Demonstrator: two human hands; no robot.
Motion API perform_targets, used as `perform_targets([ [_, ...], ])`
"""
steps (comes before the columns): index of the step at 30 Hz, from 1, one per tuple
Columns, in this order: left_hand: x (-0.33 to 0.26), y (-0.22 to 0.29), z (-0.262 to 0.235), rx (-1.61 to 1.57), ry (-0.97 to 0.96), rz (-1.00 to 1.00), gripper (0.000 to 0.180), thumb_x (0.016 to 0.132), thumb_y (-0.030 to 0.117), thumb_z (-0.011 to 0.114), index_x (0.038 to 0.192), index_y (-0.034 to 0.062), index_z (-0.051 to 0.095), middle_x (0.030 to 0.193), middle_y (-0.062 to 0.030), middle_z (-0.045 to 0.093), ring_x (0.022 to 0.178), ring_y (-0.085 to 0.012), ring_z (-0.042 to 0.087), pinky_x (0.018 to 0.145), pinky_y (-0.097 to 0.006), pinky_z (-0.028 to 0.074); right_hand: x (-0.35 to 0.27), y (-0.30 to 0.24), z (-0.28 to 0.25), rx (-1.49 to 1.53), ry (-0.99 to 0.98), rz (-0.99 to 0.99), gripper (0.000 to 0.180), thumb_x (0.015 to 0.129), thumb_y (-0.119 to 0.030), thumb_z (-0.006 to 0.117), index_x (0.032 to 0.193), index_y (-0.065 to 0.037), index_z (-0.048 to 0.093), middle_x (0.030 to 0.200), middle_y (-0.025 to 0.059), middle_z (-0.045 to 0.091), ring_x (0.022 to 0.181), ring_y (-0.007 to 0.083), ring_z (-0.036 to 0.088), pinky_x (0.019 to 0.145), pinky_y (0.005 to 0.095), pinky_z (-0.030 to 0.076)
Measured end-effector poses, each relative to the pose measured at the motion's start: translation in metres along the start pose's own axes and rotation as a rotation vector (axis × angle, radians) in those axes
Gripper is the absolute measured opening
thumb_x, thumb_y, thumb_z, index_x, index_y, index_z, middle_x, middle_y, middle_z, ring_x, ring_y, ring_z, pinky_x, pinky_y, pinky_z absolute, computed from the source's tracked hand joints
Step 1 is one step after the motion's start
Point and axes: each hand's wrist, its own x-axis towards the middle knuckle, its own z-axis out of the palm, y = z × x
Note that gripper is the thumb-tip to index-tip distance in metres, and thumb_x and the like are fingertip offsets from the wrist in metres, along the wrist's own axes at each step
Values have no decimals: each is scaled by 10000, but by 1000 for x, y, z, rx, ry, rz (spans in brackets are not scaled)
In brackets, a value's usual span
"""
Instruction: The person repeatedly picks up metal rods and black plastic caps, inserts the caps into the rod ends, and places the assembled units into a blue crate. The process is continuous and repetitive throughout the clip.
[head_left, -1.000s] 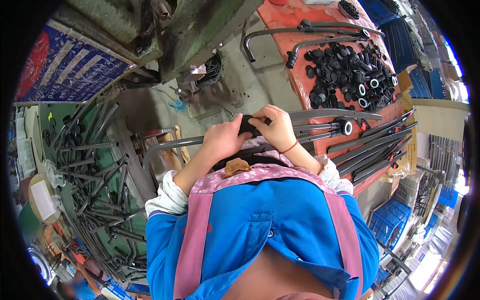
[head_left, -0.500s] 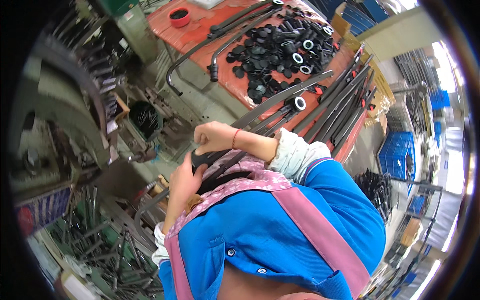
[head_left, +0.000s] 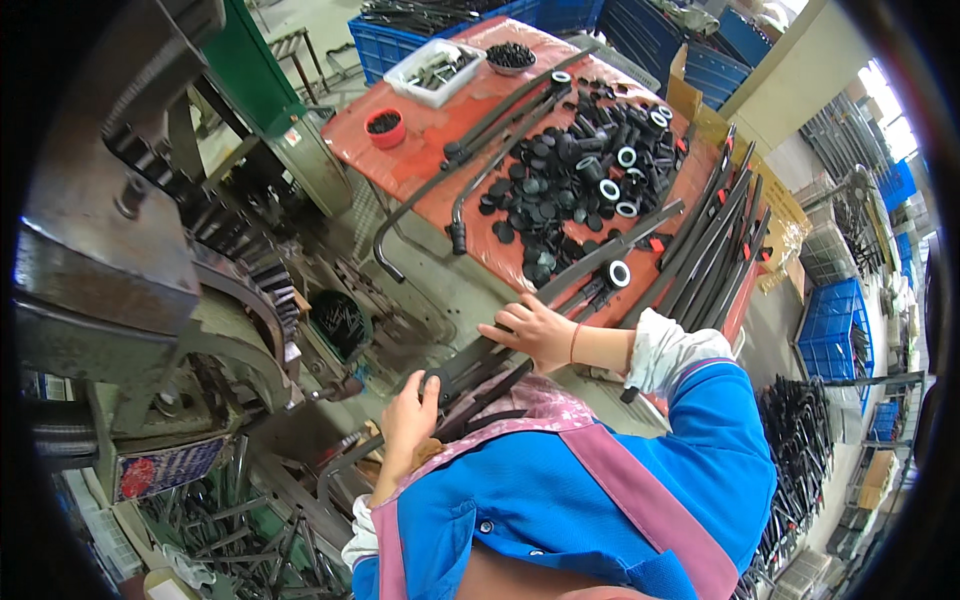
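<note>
A long black metal tube frame [head_left: 583, 268] lies slantwise before me, from the red table's edge down to my lap. My left hand [head_left: 405, 425] is closed round a dark joint piece [head_left: 432, 388] at its lower end, thumb on top. Further up the frame my right hand [head_left: 535, 335] holds the flat dark tube, its fingers bent over it. Just beyond that hand, a white-ringed black cap [head_left: 619, 273] sits on a thinner tube beside the frame. Parts of the frame are hidden by my hands and the pink apron.
The red table [head_left: 400, 165] carries a heap of black discs [head_left: 540, 205], bent tubes, a red bowl [head_left: 385, 127] and a white tray [head_left: 435, 72]. Several black tubes [head_left: 705, 250] lie along its right side. A heavy machine [head_left: 110, 290] stands at left, above a bin of metal parts [head_left: 240, 535].
My right hand has moved away from my left, up along the tube toward the table. My left hand stays at the joint piece. The view has shifted, showing more of the table.
</note>
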Motion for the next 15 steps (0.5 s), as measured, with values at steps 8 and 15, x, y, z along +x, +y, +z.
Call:
perform_targets([
  [8, 14, 14, -15, -210, 56, -29, 493, 938, 500, 544, 1191, 91, 651, 736, -78, 676, 638, -187, 652, 653, -340, 492, 7, 18, -46, 57, 29, -26, 947, 488, -290, 772, 1356, -46, 482, 1028, 112, 500, 981, 287, 506, 927, 426, 386],
  [15, 37, 40, -25, -28, 455, 420, 410, 901, 313, 628, 1209, 44, 593, 1156, -152, 620, 1096, -350, 560, 955, -446, 398, 34, 133, -93, -255, 94, 8, 834, 600, -211, 757, 1368, -105, 448, 1073, 80, 526, 1074, 274, 521, 970, 438, 372],
])
